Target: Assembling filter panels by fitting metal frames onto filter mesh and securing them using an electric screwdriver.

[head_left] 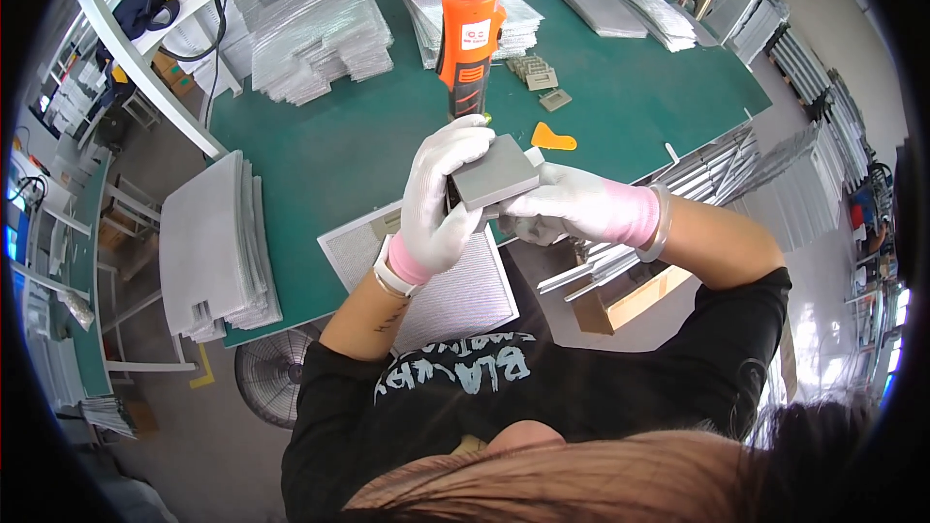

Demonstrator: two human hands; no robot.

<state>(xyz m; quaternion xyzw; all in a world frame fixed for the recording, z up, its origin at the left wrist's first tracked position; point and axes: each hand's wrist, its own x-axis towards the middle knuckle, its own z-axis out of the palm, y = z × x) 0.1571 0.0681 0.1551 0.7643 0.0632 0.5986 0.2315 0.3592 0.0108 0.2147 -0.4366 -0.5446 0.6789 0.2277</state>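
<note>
A flat grey rectangular box-like part (496,172) is held up over the front of the green table, between my two hands. My left hand (436,189), in a white glove with a pink cuff, grips its left side with the thumb at the near edge. Gloved the same way, my right hand (576,201) pinches the right side, and its lower fingers are partly hidden. Beneath the hands lies a pale mesh-faced panel (475,281), overhanging the table edge. An orange and black power screwdriver (472,39) hangs just beyond the grey part.
On the green table (639,97) lie an orange scraper (554,137), several small grey-green plates (538,77) and a wrapped stack of panels (315,29). More panels (208,242) stand at the left edge. Metal strips (620,257) rest at the right, and a fan (276,378) stands below.
</note>
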